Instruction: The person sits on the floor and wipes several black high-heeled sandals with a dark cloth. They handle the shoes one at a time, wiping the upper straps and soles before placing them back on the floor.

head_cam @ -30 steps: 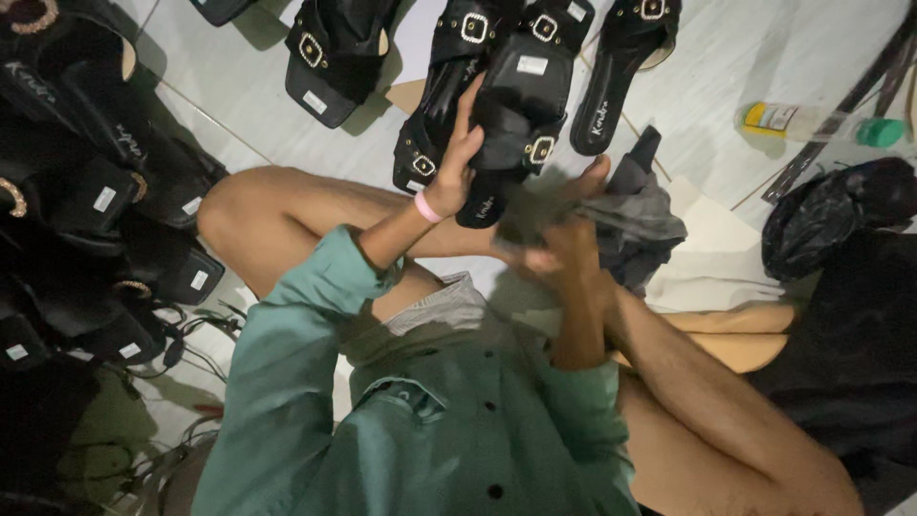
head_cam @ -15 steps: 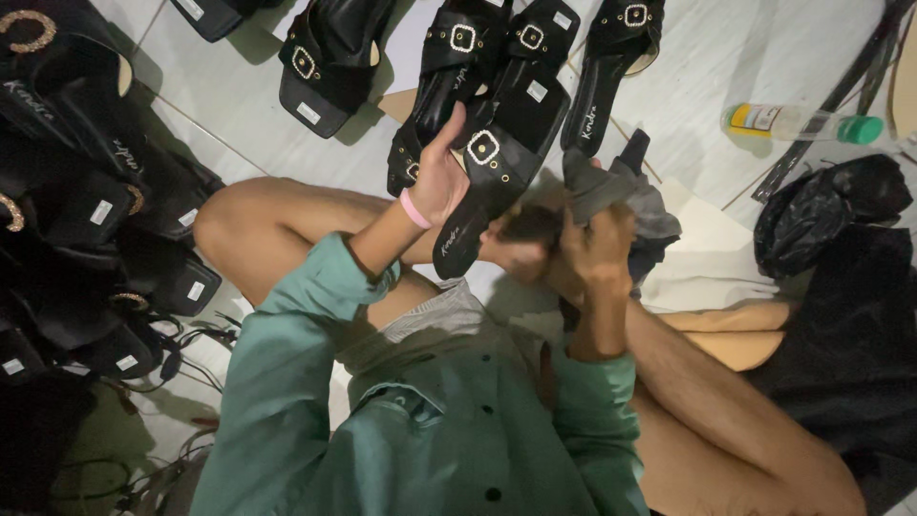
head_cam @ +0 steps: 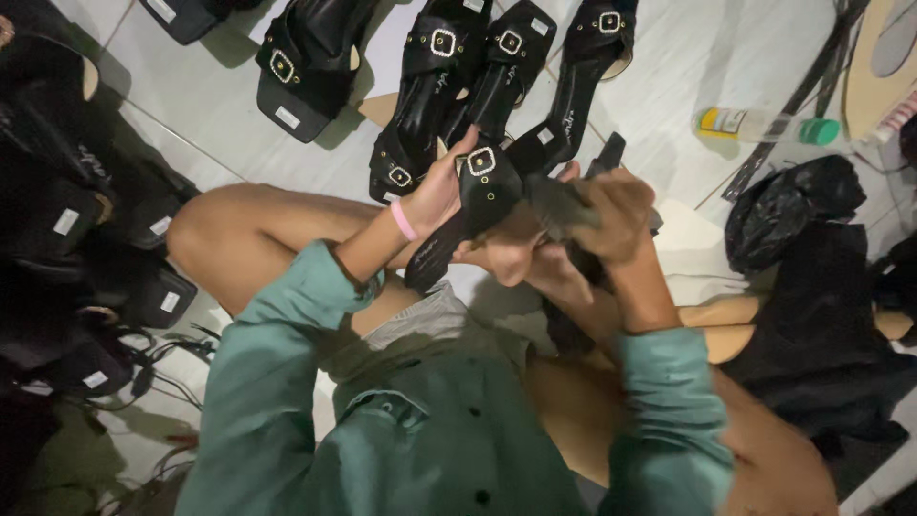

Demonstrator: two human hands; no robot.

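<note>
My left hand point(head_cam: 441, 191) grips a black sandal point(head_cam: 478, 196) with a jewelled square buckle, holding it tilted above my lap. My right hand point(head_cam: 616, 215) is closed on a dark grey cloth point(head_cam: 564, 205) pressed against the sandal's side. A pink band circles my left wrist. Both arms wear green sleeves, and my bare knees spread out below the hands.
Several more black buckled sandals point(head_cam: 497, 67) lie on the white tiled floor ahead, with others stacked at the left point(head_cam: 86, 239). A small bottle with a green cap point(head_cam: 764, 124) lies at the upper right. A black plastic bag point(head_cam: 793, 205) and dark cloth sit to the right.
My left hand lifted the sandal off the floor and brought it toward my right hand. The right hand moved the cloth up against the sandal.
</note>
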